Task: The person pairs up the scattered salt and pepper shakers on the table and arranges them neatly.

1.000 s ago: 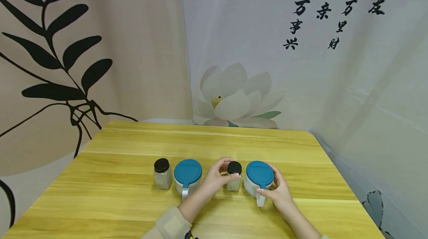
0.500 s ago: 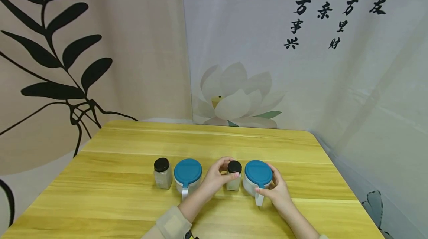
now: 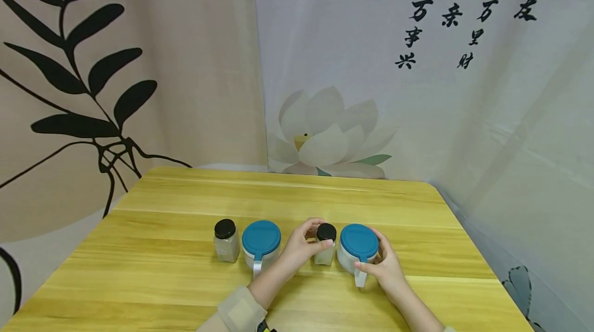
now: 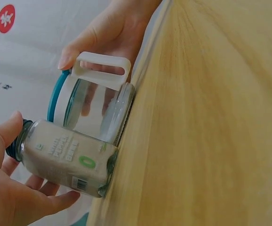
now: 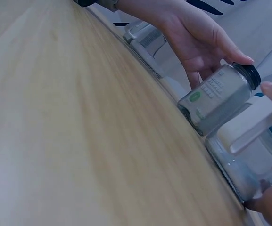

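My left hand grips a small square glass jar of pale powder with a black screw lid. Its label reads white pepper in the left wrist view. The thumb presses the near side of the lid, and the fingers go behind the jar. To its right, my right hand holds a round clear jar with a blue lid and a white handle. The thumb lies at the handle, the other fingers round the far right side. Both jars stand upright on the table, close beside each other.
Left of my left hand stand a second black-lidded jar and a second blue-lidded jar, side by side. My left forearm passes close to that jar's handle. The wooden table ends at a cloth backdrop.
The blue-lidded jar in my right hand has shifted very slightly left, toward the pepper jar. My left hand and the other jars have stayed in place.
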Motion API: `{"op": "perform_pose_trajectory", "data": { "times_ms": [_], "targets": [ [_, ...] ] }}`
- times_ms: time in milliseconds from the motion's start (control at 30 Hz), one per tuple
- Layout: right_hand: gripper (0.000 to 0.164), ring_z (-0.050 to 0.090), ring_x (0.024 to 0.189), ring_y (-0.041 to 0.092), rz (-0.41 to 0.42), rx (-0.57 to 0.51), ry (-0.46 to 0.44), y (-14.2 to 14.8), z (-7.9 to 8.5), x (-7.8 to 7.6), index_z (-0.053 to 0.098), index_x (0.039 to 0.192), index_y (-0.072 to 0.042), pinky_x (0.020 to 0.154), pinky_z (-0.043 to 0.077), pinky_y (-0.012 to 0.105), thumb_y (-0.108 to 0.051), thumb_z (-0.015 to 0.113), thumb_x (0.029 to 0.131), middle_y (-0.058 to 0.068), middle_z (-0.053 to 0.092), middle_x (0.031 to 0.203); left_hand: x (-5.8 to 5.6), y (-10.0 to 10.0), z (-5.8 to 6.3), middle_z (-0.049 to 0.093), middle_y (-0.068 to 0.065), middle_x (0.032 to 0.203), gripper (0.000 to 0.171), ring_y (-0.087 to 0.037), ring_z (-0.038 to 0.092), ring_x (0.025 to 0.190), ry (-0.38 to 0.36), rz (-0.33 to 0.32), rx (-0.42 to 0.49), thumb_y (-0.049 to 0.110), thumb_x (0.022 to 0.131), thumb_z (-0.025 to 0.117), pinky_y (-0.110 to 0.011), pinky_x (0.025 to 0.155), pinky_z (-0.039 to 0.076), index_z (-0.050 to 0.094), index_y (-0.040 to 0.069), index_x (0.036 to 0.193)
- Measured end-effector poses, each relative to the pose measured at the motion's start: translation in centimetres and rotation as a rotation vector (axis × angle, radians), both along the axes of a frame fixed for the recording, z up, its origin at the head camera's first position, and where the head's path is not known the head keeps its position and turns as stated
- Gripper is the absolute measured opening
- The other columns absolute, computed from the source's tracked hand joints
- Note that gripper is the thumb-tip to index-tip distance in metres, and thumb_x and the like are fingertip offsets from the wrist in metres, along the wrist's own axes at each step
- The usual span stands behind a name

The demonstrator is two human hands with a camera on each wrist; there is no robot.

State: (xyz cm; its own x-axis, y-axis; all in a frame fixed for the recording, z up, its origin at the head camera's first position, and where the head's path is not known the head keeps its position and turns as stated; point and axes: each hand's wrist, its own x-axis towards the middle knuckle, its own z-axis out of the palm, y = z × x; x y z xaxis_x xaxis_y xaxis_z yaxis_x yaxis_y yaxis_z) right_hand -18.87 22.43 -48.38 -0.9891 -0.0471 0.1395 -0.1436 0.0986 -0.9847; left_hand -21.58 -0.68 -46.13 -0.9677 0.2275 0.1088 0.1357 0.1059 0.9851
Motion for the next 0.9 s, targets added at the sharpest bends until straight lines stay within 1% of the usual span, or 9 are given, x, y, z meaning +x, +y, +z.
{"op": "perform_pose_trajectory", "data": {
  "times_ms": [167,300,400,467,567,633,767,833,900],
  "targets": [
    [0.090,0.047,0.117,0.006,0.029,-0.007,-0.002,0.1,0.0,-0.1,0.030,0.145,-0.004,0.104,0.027,0.053,0.008,0.079,0.070,0.017,0.042,0.142,0.0,0.0,0.1,0.058,-0.005,0.116,0.051,-0.027,0.052,0.108,0.000,0.005,-0.021,0.026,0.083,0.077,-0.042,0.083,0.049,0.057,0.013,0.129],
    [0.093,0.048,0.116,0.006,0.035,0.000,-0.019,0.1,-0.1,-0.2,0.028,0.147,-0.004,0.099,0.037,0.035,0.008,0.079,0.070,0.015,0.041,0.143,-0.1,0.1,0.1,0.058,-0.005,0.115,0.050,-0.028,0.052,0.109,0.004,0.009,-0.031,0.026,0.083,0.077,-0.043,0.084,0.048,0.057,0.014,0.128],
    [0.094,0.048,0.115,0.006,0.040,0.001,-0.020,0.1,-0.1,-0.3,0.026,0.147,-0.004,0.094,0.039,0.024,0.008,0.079,0.071,0.015,0.041,0.143,0.0,0.1,0.1,0.058,-0.006,0.116,0.049,-0.029,0.052,0.109,0.007,0.007,-0.034,0.025,0.083,0.077,-0.044,0.085,0.048,0.057,0.015,0.127],
    [0.094,0.048,0.115,0.005,0.042,0.004,-0.018,0.1,-0.2,-0.2,0.025,0.148,-0.003,0.094,0.038,0.024,0.007,0.079,0.071,0.016,0.041,0.143,0.1,0.1,0.1,0.058,-0.008,0.117,0.048,-0.029,0.052,0.110,0.005,0.004,-0.032,0.024,0.084,0.076,-0.044,0.085,0.049,0.057,0.015,0.127],
    [0.095,0.048,0.115,0.005,0.046,0.012,-0.010,0.2,-0.3,-0.1,0.024,0.148,-0.003,0.097,0.036,0.033,0.007,0.079,0.071,0.016,0.040,0.143,0.3,0.1,0.4,0.056,-0.010,0.119,0.047,-0.031,0.052,0.111,-0.001,-0.004,-0.025,0.022,0.085,0.075,-0.044,0.085,0.049,0.056,0.015,0.128],
    [0.095,0.048,0.115,0.005,0.045,0.017,-0.010,0.2,-0.3,-0.1,0.023,0.148,-0.003,0.098,0.036,0.036,0.007,0.078,0.072,0.016,0.040,0.143,0.5,0.1,0.8,0.056,-0.012,0.121,0.046,-0.033,0.052,0.111,-0.001,-0.010,-0.017,0.019,0.087,0.073,-0.045,0.085,0.049,0.055,0.014,0.129],
    [0.096,0.048,0.115,0.004,0.044,0.015,-0.007,0.3,-0.4,-0.1,0.021,0.149,-0.003,0.095,0.038,0.025,0.007,0.078,0.072,0.017,0.038,0.145,1.0,0.1,1.7,0.054,-0.016,0.123,0.046,-0.038,0.051,0.112,0.008,-0.017,-0.009,0.015,0.088,0.072,-0.049,0.086,0.048,0.054,0.010,0.129],
    [0.096,0.047,0.115,0.002,0.045,0.013,0.001,0.3,-0.4,-0.1,0.021,0.149,-0.003,0.092,0.038,0.019,0.007,0.078,0.073,0.018,0.036,0.146,1.0,0.1,1.8,0.054,-0.017,0.123,0.046,-0.038,0.050,0.112,0.013,-0.016,-0.015,0.015,0.087,0.072,-0.049,0.087,0.047,0.054,0.010,0.129],
    [0.096,0.047,0.115,0.002,0.052,0.006,0.021,0.3,-0.3,0.0,0.021,0.149,-0.003,0.091,0.038,0.017,0.007,0.078,0.073,0.020,0.035,0.146,0.9,0.1,1.6,0.054,-0.015,0.123,0.047,-0.036,0.051,0.112,0.018,-0.017,-0.020,0.018,0.087,0.073,-0.049,0.087,0.047,0.054,0.011,0.130]
  ]
}}
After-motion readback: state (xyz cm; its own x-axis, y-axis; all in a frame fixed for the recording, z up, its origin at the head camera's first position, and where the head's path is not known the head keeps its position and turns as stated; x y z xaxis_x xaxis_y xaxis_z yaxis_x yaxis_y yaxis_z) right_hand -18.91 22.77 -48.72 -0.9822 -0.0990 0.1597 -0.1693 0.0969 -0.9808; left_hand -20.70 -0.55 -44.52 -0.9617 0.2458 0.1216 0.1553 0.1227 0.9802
